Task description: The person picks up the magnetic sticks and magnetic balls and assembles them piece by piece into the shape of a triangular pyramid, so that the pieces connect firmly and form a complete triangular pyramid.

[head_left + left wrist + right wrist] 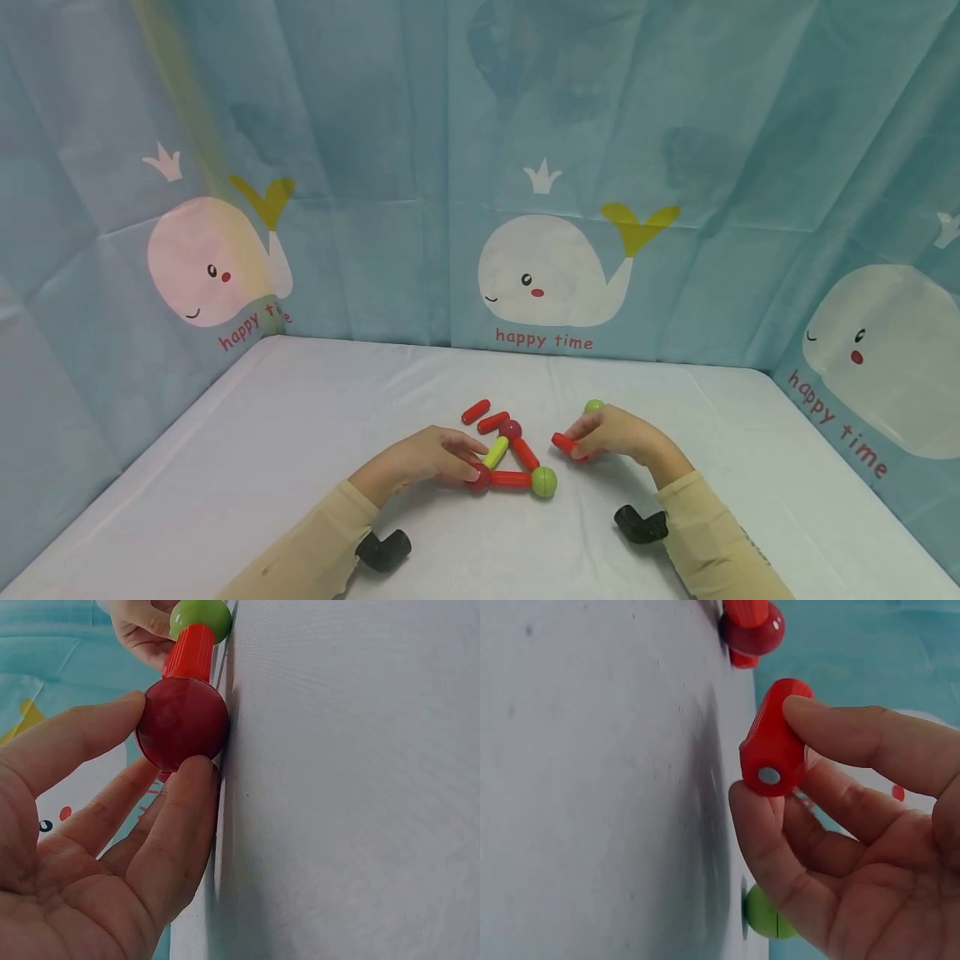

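A triangle of magnetic rods and balls lies on the white table. Its sides are a yellow-green rod (495, 452), a red rod (526, 454) and another red rod (512, 480). At the corners sit a dark red ball (510, 429), a green ball (543, 482) and a second dark red ball (182, 724). My left hand (438, 457) pinches that second ball between thumb and fingers. My right hand (618, 435) holds a loose red magnetic rod (776, 739) by thumb and fingertips, right of the triangle; a metal disc shows in its end.
One red rod (492, 422) lies against the top ball, and another red rod (476, 412) lies apart behind it. A loose green ball (594, 406) rests beyond my right hand. Behind the table (337, 392) hangs a blue curtain (360, 208) with printed whales.
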Available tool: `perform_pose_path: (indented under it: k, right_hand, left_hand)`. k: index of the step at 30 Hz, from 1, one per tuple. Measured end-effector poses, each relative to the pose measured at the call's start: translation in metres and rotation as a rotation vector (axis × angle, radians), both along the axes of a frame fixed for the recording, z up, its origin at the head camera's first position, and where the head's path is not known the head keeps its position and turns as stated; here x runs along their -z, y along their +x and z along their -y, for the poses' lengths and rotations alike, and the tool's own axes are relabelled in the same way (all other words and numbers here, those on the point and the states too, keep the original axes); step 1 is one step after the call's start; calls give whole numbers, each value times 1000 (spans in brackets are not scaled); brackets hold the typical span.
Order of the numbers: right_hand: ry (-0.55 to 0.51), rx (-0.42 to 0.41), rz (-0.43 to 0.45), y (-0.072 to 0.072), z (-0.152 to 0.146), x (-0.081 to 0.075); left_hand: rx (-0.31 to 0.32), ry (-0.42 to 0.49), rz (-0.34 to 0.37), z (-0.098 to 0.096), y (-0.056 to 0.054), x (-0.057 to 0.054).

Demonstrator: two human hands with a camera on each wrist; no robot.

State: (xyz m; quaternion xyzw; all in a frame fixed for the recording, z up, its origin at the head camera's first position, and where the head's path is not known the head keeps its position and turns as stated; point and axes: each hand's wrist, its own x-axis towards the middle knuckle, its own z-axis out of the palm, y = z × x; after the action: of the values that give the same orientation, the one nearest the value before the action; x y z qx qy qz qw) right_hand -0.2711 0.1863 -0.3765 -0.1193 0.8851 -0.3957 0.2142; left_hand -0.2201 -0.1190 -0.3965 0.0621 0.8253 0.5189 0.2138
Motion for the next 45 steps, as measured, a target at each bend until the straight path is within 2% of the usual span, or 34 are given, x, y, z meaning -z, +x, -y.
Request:
perform_pose_path:
  k: [7, 14, 24, 34, 45]
  right_hand:
    - [-57, 22, 35, 1, 9, -2]
    - [-111, -43, 18, 5, 15, -7]
    - [-155, -26, 10, 12, 24, -12]
    - [-171, -50, -17, 19, 32, -15]
    - [-190, -106, -11, 20, 35, -15]
  left_hand:
    - [-1, 2, 4, 0, 0, -1]
    - [16, 17, 5, 1, -1, -1]
    - [13, 7, 4, 1, -2, 1]
    - [3, 3, 4, 0, -1, 1]
    - [6, 18, 2, 0, -1, 2]
